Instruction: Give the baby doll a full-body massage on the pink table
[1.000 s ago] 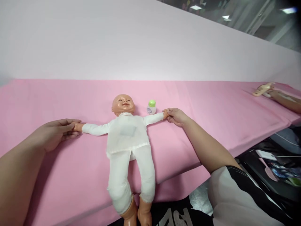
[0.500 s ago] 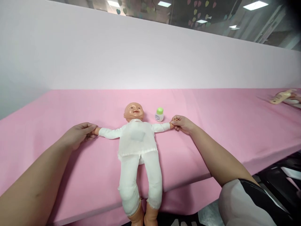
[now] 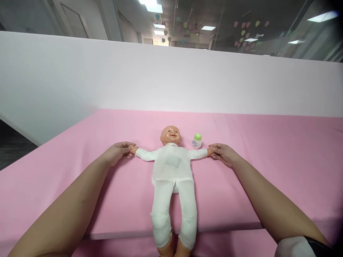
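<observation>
A baby doll (image 3: 173,167) in a white top and trousers lies face up on a pink-covered table (image 3: 227,200), its arms stretched out to both sides. My left hand (image 3: 120,151) is closed on the doll's hand at the left, thumb against fingers. On the other side my right hand (image 3: 222,152) pinches the doll's other hand. Beside the doll's head stands a small clear bottle (image 3: 197,141) with a green cap, touched by neither hand. The doll's bare feet reach past the table's front edge.
A white wall panel (image 3: 171,78) rises along the table's back edge. Above it is a glass pane (image 3: 227,28) with heart stickers and reflected ceiling lights. The table's front edge (image 3: 120,235) runs below my forearms.
The camera view has turned left and up, so everything sits further right and lower. Both hands keep hold of the doll's hands, and its arms stay spread.
</observation>
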`<state>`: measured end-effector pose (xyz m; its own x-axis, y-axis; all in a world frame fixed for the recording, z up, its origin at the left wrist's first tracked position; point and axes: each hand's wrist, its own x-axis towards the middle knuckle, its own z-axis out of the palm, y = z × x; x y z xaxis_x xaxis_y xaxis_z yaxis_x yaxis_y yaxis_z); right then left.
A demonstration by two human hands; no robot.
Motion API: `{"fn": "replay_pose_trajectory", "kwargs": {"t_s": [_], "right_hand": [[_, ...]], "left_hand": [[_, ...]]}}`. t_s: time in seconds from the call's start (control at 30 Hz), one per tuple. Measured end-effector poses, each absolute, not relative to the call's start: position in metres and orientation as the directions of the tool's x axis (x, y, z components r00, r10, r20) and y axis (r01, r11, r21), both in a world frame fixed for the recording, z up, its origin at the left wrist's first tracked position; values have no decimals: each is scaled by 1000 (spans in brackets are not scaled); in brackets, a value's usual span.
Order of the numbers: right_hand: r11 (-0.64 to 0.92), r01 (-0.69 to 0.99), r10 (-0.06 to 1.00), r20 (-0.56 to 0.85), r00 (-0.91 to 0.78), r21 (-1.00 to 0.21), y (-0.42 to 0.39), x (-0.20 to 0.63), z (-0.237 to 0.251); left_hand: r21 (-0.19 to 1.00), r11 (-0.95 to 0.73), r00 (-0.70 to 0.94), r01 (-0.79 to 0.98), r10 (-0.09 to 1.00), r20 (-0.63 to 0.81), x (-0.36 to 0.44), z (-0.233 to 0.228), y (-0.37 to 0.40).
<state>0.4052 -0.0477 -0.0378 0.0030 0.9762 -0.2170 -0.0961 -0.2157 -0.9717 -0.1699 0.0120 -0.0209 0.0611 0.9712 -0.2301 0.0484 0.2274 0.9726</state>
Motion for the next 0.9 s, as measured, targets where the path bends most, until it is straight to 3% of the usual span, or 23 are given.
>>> {"fn": "replay_pose_trajectory", "kwargs": {"t_s": [0.3, 0.63, 0.9], "right_hand": [[-168, -36, 984, -166, -59, -985, -48, 405, -40], [-112, 52, 993, -109, 53, -992, -45, 402, -47], [-207, -27, 977, -206, -56, -978, -51, 410, -41]], "left_hand": [[978, 205, 72, 49, 975, -208, -164, -14, 5], [968, 169, 21, 184, 984, -176, -159, -17, 6], [975, 193, 63, 112, 978, -201, -161, -17, 5]]}}
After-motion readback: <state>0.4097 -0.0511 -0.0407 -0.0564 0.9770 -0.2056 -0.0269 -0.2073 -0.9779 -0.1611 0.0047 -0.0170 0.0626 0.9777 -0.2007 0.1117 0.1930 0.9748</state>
